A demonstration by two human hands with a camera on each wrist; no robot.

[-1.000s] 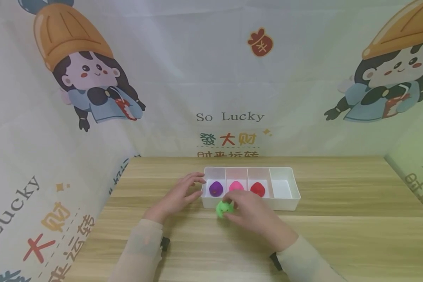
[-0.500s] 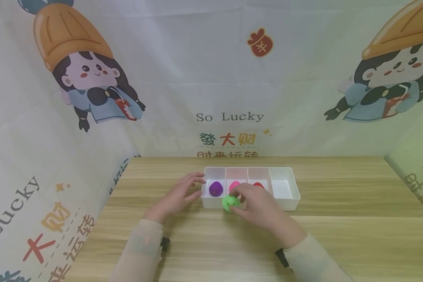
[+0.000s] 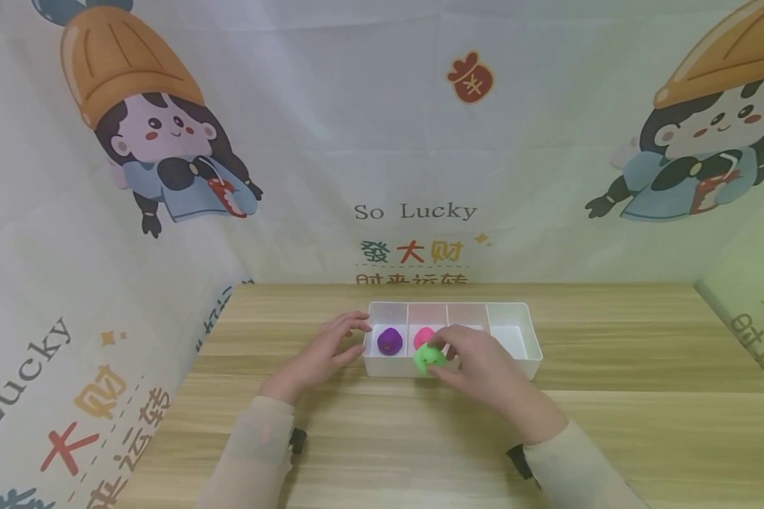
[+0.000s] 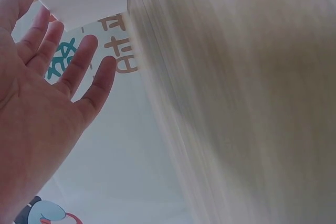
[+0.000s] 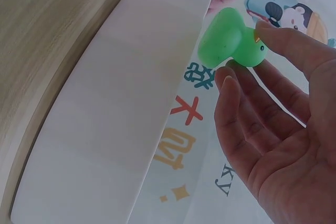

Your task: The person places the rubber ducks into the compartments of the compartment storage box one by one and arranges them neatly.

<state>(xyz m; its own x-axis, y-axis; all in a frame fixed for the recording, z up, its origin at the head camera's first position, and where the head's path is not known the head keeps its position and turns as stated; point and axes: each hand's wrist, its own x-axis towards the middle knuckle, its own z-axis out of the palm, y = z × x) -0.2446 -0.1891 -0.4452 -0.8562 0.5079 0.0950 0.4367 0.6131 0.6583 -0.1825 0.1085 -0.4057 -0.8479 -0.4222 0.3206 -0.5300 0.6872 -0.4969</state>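
In the head view my right hand (image 3: 487, 367) pinches a green rubber duck (image 3: 428, 359) between thumb and fingertips, in front of the white four-compartment box (image 3: 387, 367). The right wrist view shows the green duck (image 5: 223, 40) at the fingertips, its head with an orange beak towards the thumb, above the rim level. My left hand (image 3: 315, 353) has its fingers spread and loosely bent, fingertips right at the box's left end. A purple rounded toy (image 3: 390, 342) lies in the leftmost compartment. Beside it, a pink one (image 3: 424, 336) is partly covered by the duck.
The box stands on a wood-grain table (image 3: 382, 438) near its far edge. Its rightmost compartment (image 3: 508, 341) shows a bare floor. A white printed cloth (image 3: 331, 177) hangs behind the table and along both sides.
My right hand has carried the green duck to the right and slightly away from me, up over the box's front wall. The red toy is now hidden behind that hand. The left hand stays put.
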